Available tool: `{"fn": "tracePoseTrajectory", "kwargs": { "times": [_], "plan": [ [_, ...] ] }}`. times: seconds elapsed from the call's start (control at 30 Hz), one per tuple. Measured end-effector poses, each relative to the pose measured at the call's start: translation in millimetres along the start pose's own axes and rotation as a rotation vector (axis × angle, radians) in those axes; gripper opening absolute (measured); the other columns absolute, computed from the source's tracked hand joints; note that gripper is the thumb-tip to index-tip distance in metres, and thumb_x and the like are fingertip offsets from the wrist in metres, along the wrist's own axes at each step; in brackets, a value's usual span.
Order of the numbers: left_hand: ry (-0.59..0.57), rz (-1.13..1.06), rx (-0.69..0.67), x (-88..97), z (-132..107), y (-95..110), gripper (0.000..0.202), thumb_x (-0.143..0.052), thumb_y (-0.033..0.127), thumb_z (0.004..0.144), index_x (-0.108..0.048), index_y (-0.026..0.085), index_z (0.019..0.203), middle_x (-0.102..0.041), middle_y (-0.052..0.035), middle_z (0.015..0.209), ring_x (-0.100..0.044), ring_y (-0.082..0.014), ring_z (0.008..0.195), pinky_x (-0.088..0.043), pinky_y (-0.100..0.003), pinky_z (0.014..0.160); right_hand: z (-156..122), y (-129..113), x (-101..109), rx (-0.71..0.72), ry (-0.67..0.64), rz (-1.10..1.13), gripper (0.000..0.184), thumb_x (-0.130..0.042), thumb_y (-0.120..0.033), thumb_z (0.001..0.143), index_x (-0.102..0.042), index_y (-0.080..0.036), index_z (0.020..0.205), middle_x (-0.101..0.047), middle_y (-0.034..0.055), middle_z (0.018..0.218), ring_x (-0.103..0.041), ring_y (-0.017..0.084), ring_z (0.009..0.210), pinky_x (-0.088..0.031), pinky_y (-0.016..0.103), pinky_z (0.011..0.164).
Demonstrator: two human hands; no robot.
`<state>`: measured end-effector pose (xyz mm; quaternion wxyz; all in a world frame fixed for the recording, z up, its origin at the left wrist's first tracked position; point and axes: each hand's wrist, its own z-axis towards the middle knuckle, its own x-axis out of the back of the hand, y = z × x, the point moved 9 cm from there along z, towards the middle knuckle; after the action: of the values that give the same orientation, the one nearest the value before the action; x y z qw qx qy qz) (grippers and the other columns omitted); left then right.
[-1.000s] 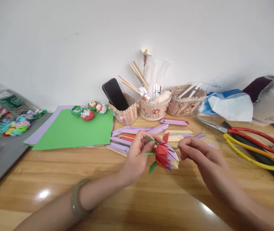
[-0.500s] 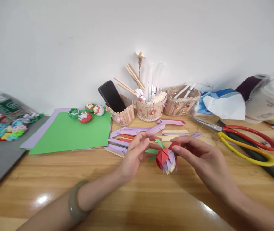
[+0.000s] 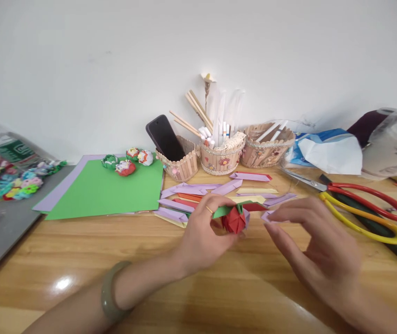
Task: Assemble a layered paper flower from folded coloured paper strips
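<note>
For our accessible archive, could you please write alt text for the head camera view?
A person's left hand grips a red and green folded paper flower at a wooden table, with the right hand beside it. Behind lie folded paper strips, a green sheet, scissors and craft-stick baskets.

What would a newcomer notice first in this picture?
The left hand grips a red and green paper flower at the middle of the table, with the right hand open beside it. A green sheet lies at the left, and red and yellow scissors at the right.
</note>
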<state>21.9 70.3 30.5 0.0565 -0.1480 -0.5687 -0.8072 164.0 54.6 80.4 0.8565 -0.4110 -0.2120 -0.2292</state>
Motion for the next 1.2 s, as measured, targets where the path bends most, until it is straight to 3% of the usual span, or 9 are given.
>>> {"fn": "tracePoseTrajectory", "kwargs": {
  "times": [0.03,0.13,0.27,0.43,0.6,0.8,0.97,1.2],
  "plan": [
    [0.024,0.07,-0.085,2.5,0,8,0.036,-0.068,0.021,0.07,-0.052,0.023,0.102,-0.054,-0.0052,0.101,-0.054,-0.0191,0.095,-0.045,-0.034,0.082,1,0,-8,-0.03,-0.096,0.03,0.001,-0.058,-0.024,0.079,-0.057,-0.025,0.079,-0.06,0.0031,0.072,-0.054,0.019,0.068,-0.043,0.033,0.061],
    [0.072,0.237,-0.218,6.1,-3,20,0.038,-0.062,0.013,0.072,-0.051,0.024,0.107,-0.052,-0.0048,0.1,-0.054,-0.0179,0.095,-0.044,-0.033,0.086,-2,11,-32,-0.234,-0.329,0.153,0.013,-0.054,-0.033,0.081,-0.062,-0.024,0.077,-0.062,0.001,0.067,-0.052,0.015,0.058,-0.04,0.028,0.052],
    [0.071,0.428,-0.222,5.0,-6,19,0.041,-0.059,0.015,0.073,-0.05,0.022,0.112,-0.049,-0.0073,0.099,-0.055,-0.0201,0.091,-0.048,-0.034,0.077,-11,30,-52,-0.493,-0.44,0.346,0.022,-0.058,-0.043,0.076,-0.064,-0.022,0.079,-0.063,0.0012,0.07,-0.052,0.015,0.061,-0.041,0.027,0.054],
    [0.05,0.52,-0.217,2.4,-9,14,0.047,-0.056,0.015,0.073,-0.049,0.024,0.119,-0.046,-0.0072,0.099,-0.054,-0.0201,0.086,-0.049,-0.036,0.075,-25,41,-70,-0.665,-0.518,0.571,0.03,-0.066,-0.048,0.067,-0.062,-0.02,0.077,-0.063,0.0025,0.073,-0.055,0.017,0.067,-0.044,0.029,0.06],
    [-0.017,0.33,-0.273,-2.0,-9,20,0.054,-0.057,0.014,0.073,-0.045,0.025,0.125,-0.04,-0.0065,0.097,-0.051,-0.0191,0.09,-0.048,-0.035,0.079,-29,40,-71,-0.741,-0.551,0.607,0.034,-0.071,-0.047,0.061,-0.051,-0.02,0.06,-0.05,-0.0034,0.059,-0.046,0.012,0.055,-0.038,0.024,0.052],
    [-0.143,0.006,-0.123,-8.2,-2,13,0.061,-0.064,0.01,0.065,-0.044,0.024,0.121,-0.037,-0.0112,0.124,-0.04,-0.0249,0.119,-0.034,-0.041,0.101,-30,41,-70,-0.751,-0.536,0.668,0.033,-0.073,-0.045,0.059,-0.052,-0.019,0.06,-0.051,-0.003,0.059,-0.046,0.012,0.055,-0.036,0.024,0.052],
    [-0.161,-0.107,-0.065,-7.1,1,6,0.036,-0.057,0.007,0.069,-0.049,0.019,0.103,-0.05,-0.0099,0.108,-0.049,-0.0226,0.106,-0.039,-0.038,0.092,-28,35,-72,-0.74,-0.579,0.706,0.032,-0.073,-0.039,0.061,-0.049,-0.019,0.056,-0.042,-0.0055,0.055,-0.037,0.009,0.052,-0.029,0.023,0.049],
    [-0.153,-0.227,-0.002,-6.3,1,-3,0.033,-0.066,0.015,0.068,-0.049,0.019,0.096,-0.049,-0.0073,0.101,-0.051,-0.0204,0.097,-0.041,-0.033,0.087,-29,33,-73,-0.756,-0.647,0.698,0.034,-0.07,-0.043,0.064,-0.048,-0.018,0.055,-0.038,-0.0059,0.053,-0.033,0.009,0.052,-0.023,0.023,0.049]
  ]
}}
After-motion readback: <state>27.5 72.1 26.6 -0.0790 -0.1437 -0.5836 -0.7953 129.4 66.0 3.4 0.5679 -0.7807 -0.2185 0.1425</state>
